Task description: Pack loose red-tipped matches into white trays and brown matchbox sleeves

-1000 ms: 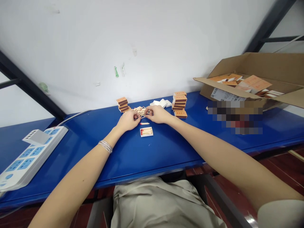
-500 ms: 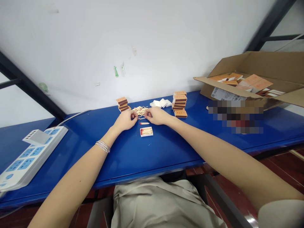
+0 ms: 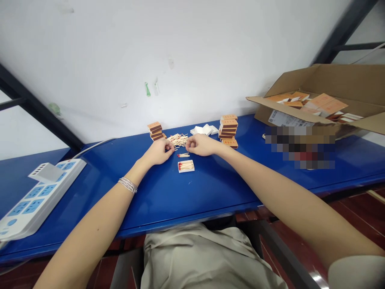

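Note:
A loose heap of red-tipped matches [image 3: 178, 139] lies near the wall end of the blue table. At its left edge is my left hand [image 3: 161, 151], fingers curled and pinched together; what they hold, if anything, is too small to make out. My right hand [image 3: 199, 144] is at the heap's right edge, its fingers likewise closed with their contents hidden. Between the hands and a little nearer me lies a small bunch of matches [image 3: 183, 155]. Below it sits an open white matchbox tray [image 3: 186, 171] with matches inside, red heads to the left.
Stacked matchboxes stand at left [image 3: 155, 129] and right [image 3: 228, 126] of the heap. White inner trays [image 3: 205, 130] lie by the wall. A cardboard box [image 3: 279, 102] holding matchboxes is at right, with a blurred patch before it. A power strip [image 3: 45, 200] lies at left.
My right hand has moved slightly right, away from the small bunch. More matches now show in that bunch. My left hand has stayed almost in place.

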